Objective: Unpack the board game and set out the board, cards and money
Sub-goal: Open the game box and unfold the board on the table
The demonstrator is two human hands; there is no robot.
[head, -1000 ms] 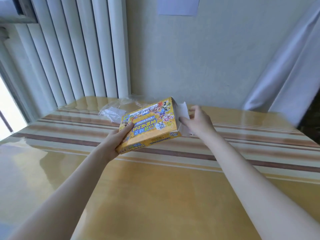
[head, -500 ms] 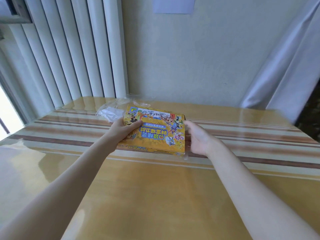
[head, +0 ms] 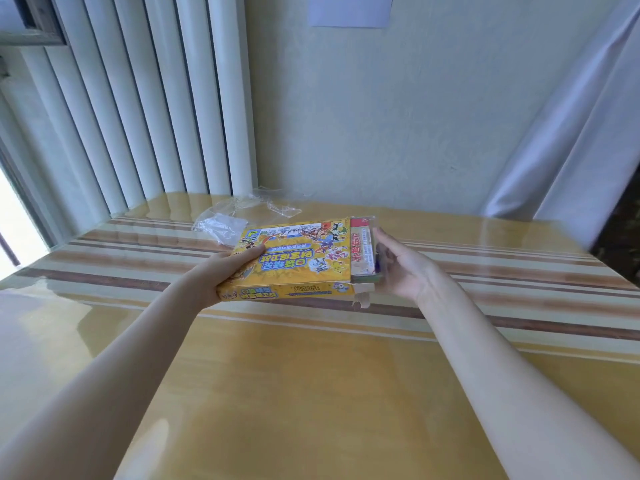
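Surface (head: 311,393): glossy yellow top with brown and cream stripes crossing under the box. Pale wall behind it, white vertical blinds (head: 145,109) far left of the box, a grey curtain (head: 568,133) far right.

Game box (head: 294,261): yellow, cartoon print, held flat above the stripes, its right end open with a torn flap hanging. Left hand (head: 228,271) grips the left end, thumb on the lid. A packet of contents (head: 363,252), red and cream, sticks partway out of the open end. Right hand (head: 401,268) cups that packet, fingers extended along its edge. Crumpled clear plastic wrap (head: 225,225) lies just behind the box's left corner.
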